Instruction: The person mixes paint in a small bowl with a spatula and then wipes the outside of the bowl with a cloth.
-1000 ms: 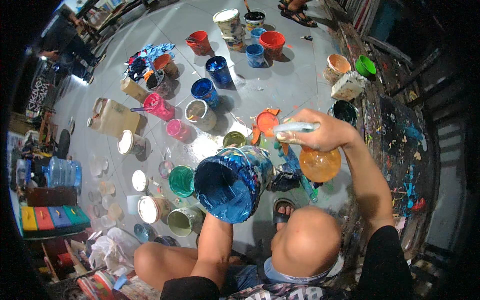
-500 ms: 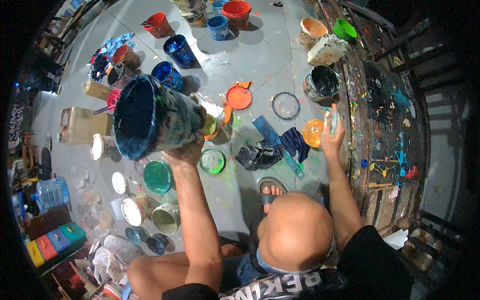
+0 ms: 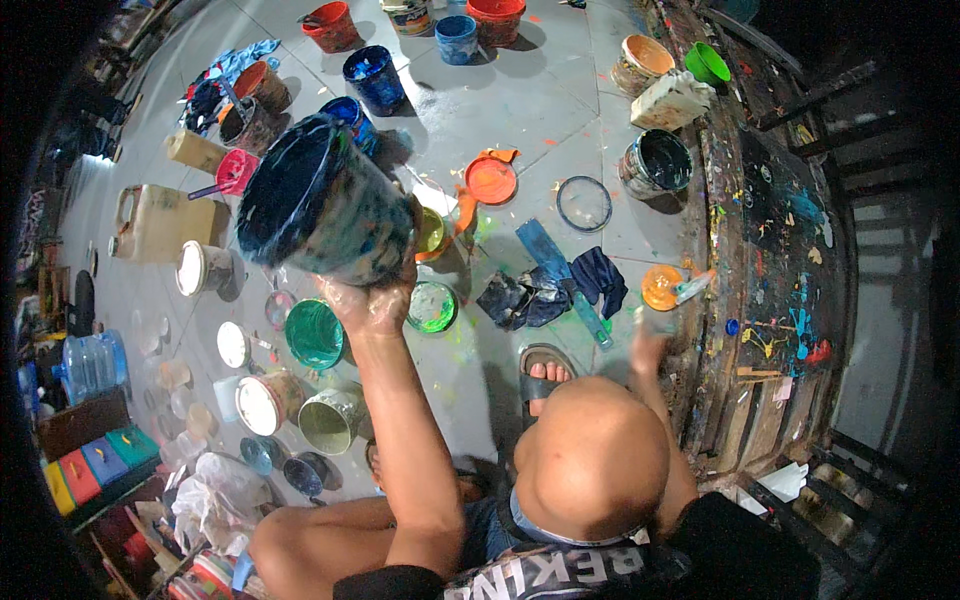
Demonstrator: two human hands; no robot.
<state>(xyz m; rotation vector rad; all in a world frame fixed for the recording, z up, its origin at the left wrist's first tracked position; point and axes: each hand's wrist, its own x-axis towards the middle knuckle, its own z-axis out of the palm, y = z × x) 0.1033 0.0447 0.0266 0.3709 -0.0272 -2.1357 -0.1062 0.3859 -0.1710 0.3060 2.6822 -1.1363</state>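
Observation:
My left hand (image 3: 375,300) grips the base of a large blue paint-smeared bucket (image 3: 320,200), held up and tilted with its dark mouth facing up and left. My right hand (image 3: 650,340) is low at the right and blurred, just below a small orange tub (image 3: 660,287) with a pale tool (image 3: 692,284) resting across it. I cannot tell whether that hand's fingers are closed. A dark rag (image 3: 555,290) and a blue scraper (image 3: 560,275) lie on the grey floor between my hands.
Many open paint pots stand around: a green one (image 3: 314,333), a small green lid (image 3: 433,306), an orange lid (image 3: 491,180), a dark can (image 3: 655,162) and a beige jerrycan (image 3: 160,222). A paint-spattered wooden bench (image 3: 770,260) runs along the right. My sandalled foot (image 3: 545,375) rests on the floor.
The blue bucket has shifted right and closer in my raised left hand. My right hand has drawn back from the orange tub, where the pale tool now rests.

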